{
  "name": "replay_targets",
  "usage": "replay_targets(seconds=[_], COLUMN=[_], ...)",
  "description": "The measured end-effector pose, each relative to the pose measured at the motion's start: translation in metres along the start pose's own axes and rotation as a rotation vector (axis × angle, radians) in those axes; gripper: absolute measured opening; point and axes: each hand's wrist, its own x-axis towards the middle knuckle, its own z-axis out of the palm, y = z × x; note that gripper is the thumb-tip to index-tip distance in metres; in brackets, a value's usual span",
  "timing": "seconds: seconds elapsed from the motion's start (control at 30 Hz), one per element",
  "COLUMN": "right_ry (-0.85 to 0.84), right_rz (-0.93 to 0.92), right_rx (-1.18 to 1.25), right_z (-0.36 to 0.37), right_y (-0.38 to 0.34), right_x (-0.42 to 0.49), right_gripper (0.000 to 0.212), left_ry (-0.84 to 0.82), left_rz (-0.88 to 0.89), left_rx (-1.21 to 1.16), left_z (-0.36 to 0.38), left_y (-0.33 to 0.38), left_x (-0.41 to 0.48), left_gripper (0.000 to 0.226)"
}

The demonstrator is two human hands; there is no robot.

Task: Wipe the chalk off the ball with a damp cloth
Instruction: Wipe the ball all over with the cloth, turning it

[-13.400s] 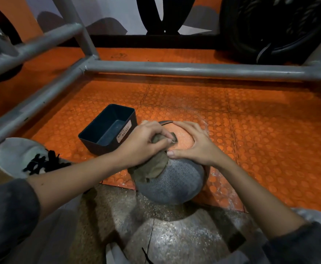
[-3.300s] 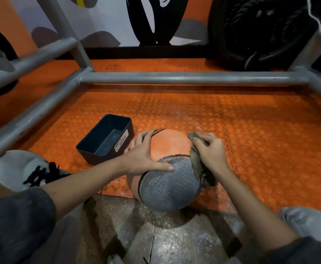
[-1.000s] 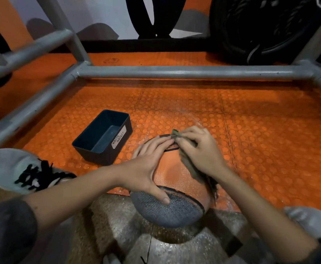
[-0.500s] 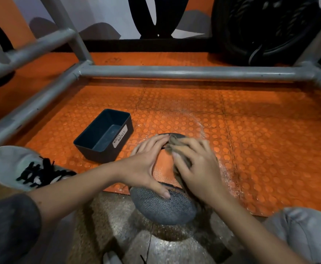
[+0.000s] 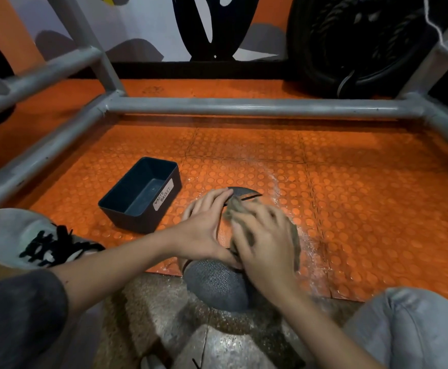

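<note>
Wiping an orange-and-grey textured rubber ball point(image 5: 217, 286) down on the floor, right at the seam between orange studded mat point(image 5: 377, 209) and speckled stone floor point(image 5: 151, 315). Bracing it with the left hand point(image 5: 207, 230), open, fingers straight and laid against the ball's left side. Pressing a crumpled olive-drab cloth point(image 5: 235, 209) onto the top with the right hand point(image 5: 265, 246), too blurred to tell whether pinching the cloth or lying flat on it. Probably mid-scrub. Liable to roll under a hard stroke: round, perched on an uneven seam, checked only by one flat palm. Liable also to pick chalk back up from the white dust point(image 5: 278, 187) scattered on the mat just beside it. Close on the left, a dark rectangular plastic bin point(image 5: 140, 194) labelled WASTE BASKET, near enough to be knocked by a runaway ball. Nearer, a pale shoe with black laces point(image 5: 31, 241) and a knee in grey trousers point(image 5: 403, 328), crowding both elbows. Beyond, a grey metal tube frame point(image 5: 244, 106) boxing in the mat, with a black tyre point(image 5: 350, 43) behind.
</note>
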Motion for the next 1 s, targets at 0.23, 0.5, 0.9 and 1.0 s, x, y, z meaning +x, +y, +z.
replay_targets(seconds=[0.23, 0.5, 0.9, 1.0], right_ry=[-0.035, -0.483, -0.339, -0.344], right_rz=[0.411, 0.753, 0.113, -0.028], right_rx=[0.378, 0.595, 0.025, -0.047], right_z=[-0.008, -0.022, -0.014, -0.009], right_y=[0.06, 0.075, 0.022, 0.006], right_x=[0.014, 0.032, 0.028, 0.027], right_gripper=[0.016, 0.06, 0.071, 0.065], left_ry=[-0.032, -0.145, 0.087, 0.094], left_rz=[-0.082, -0.121, -0.116, -0.144], left_rx=[-0.009, -0.098, 0.096, 0.064], left_z=[-0.004, -0.016, -0.004, -0.005], left_y=[-0.006, -0.014, -0.007, -0.005], left_x=[-0.004, -0.005, -0.005, -0.003], left_gripper=[0.141, 0.141, 0.138, 0.134])
